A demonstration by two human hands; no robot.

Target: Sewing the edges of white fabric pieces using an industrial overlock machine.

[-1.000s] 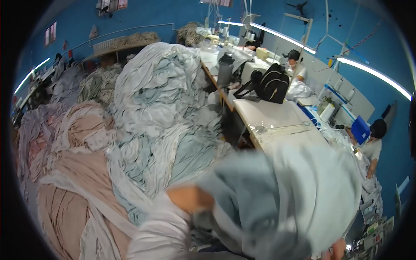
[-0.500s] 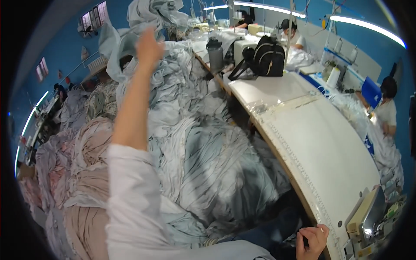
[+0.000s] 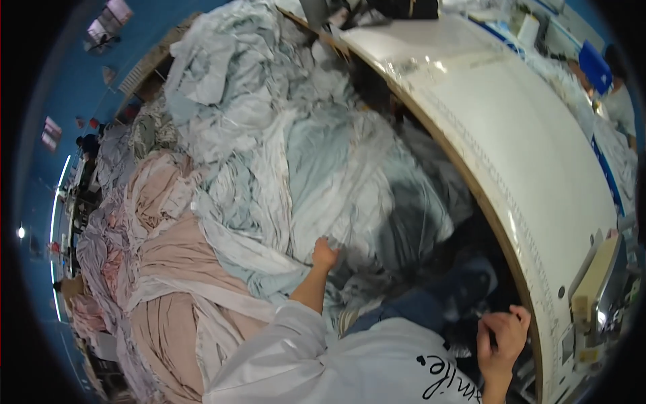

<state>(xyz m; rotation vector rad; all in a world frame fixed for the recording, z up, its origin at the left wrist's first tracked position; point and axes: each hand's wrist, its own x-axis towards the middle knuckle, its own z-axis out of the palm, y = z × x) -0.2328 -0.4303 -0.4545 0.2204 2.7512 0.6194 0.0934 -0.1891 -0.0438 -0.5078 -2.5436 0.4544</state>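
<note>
A large heap of crumpled pale blue, grey and white cloth (image 3: 323, 161) fills the middle of the view. My left hand (image 3: 326, 253) is low on its near side, fingers curled in against a grey-white fold and seemingly pinching it; the fingertips are partly hidden. Over by the near edge of the white table (image 3: 498, 141), my right hand (image 3: 501, 337) is raised with nothing visible in it. Its fingers are loosely bent, with a gap at the thumb. Left of the heap lies a bundle of beige-pink cloth (image 3: 178, 262) with white bands across it.
A cream and metal sewing machine (image 3: 599, 289) stands at the table's near right end. At the far end sit a black bag (image 3: 404, 8) and a grey bottle (image 3: 314, 12). A person in white (image 3: 619, 104) works at the right, beside a blue panel (image 3: 595, 67).
My left hand has come down from the far end, where it held up pale cloth, to the near heap. That cloth is out of its grip. The view has tilted downward.
</note>
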